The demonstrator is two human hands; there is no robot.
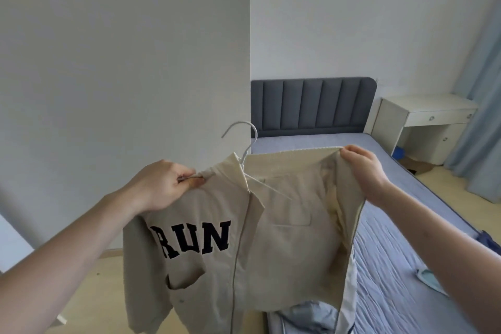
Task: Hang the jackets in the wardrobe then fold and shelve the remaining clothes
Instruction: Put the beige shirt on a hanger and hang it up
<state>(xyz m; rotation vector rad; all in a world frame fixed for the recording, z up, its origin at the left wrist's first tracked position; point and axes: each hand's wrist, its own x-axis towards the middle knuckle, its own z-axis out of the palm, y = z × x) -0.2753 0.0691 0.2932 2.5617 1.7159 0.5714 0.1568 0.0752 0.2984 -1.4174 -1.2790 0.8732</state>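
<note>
A beige jacket (238, 238) hangs in the air at the centre of the view, held up by both hands in front of the person. Dark block letters reading "RUN" run across its front panel at about 8 o'clock from the middle of the garment, with a flapped pocket below them. The jacket is open, its zip edge running down the middle and its pale lining showing on the right half.

The left hand (160, 184), at 9 o'clock from the collar, has its grip closed in a pinch on the jacket's shoulder, thumb and fingers curled over the fabric and what looks like the end of the hanger. The right hand (363, 171), at 3 o'clock, has its grip curled round the ribbed collar edge, pulling that side of the jacket outward.

A white hanger (248, 144) sits partly inside the neck, its hook rising at 12 o'clock above the collar and one arm showing against the lining.

Behind the jacket, at 4 o'clock, lies a bed (393, 225) with a blue-lilac sheet and a grey padded headboard (311, 106). A pale blue garment (306, 314) lies on the bed just below the jacket's hem. A white desk (425, 122) stands at 2 o'clock beside the headboard, next to a blue curtain (482, 116).
</note>
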